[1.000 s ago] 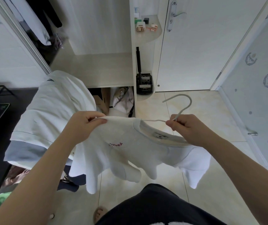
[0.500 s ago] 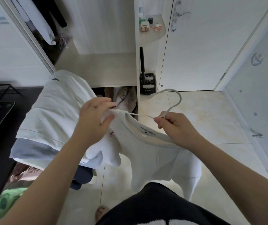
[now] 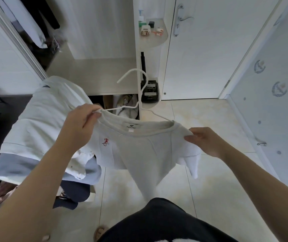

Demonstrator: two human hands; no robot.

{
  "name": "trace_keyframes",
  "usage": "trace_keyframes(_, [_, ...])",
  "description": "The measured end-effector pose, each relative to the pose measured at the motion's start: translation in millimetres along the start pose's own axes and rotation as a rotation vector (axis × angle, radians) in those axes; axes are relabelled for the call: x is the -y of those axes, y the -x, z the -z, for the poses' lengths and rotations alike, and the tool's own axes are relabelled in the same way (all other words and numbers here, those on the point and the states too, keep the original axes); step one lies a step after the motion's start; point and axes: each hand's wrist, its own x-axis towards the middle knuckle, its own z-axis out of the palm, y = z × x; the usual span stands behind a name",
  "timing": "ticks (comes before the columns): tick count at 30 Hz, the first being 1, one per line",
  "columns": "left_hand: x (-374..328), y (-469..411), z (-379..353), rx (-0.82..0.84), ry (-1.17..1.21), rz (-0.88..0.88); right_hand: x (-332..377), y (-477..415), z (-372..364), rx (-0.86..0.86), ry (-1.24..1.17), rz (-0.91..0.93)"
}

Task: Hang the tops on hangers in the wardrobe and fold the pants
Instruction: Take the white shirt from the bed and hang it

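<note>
You have the white T-shirt [image 3: 139,151] stretched between both hands in front of you, above the tiled floor [image 3: 200,180], its neckline facing up with the label showing and a small red mark on the chest. Your left hand [image 3: 80,126] has its fingers and thumb pinched on the shirt's shoulder edge, right where one arm of the white wire hanger [image 3: 140,100] ends. Whether you are gripping the wire too cannot be told. The hanger's other arm runs down into the neck opening on the far side, and its hook stands up in front of the open wardrobe [image 3: 101,75]. Your right hand [image 3: 204,142] pinches the fabric at the other shoulder, with the sleeve hanging below it. A pile of pale garments [image 3: 40,119] lies just beside your left forearm. Dark and white clothes [image 3: 35,23] hang inside the wardrobe at upper left, and a closed white door [image 3: 209,58] stands to its right.
</note>
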Motion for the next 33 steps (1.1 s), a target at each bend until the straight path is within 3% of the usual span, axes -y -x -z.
trace_keyframes(7, [13, 6, -2, 0.01, -0.054, 0.036, 2, -1, -3, -0.133, -0.27, 0.053])
trace_keyframes(15, [12, 7, -1, -0.018, -0.045, 0.043, 13, -4, 11, 0.043, -0.555, -0.167])
trace_keyframes(23, [14, 11, -5, -0.043, -0.107, 0.037, 11, -3, 22, 0.236, -0.703, -0.082])
trace_keyframes(25, [14, 12, -4, -0.035, -0.116, 0.029, 13, -5, 24, 0.18, -0.684, -0.092])
trace_keyframes(30, [8, 11, -4, 0.018, -0.142, -0.047, 20, -8, 29, -0.272, -0.516, 0.003])
trace_keyframes(33, [2, 10, -8, -0.042, -0.088, 0.035, 27, -4, 28, -0.272, -0.367, 0.08])
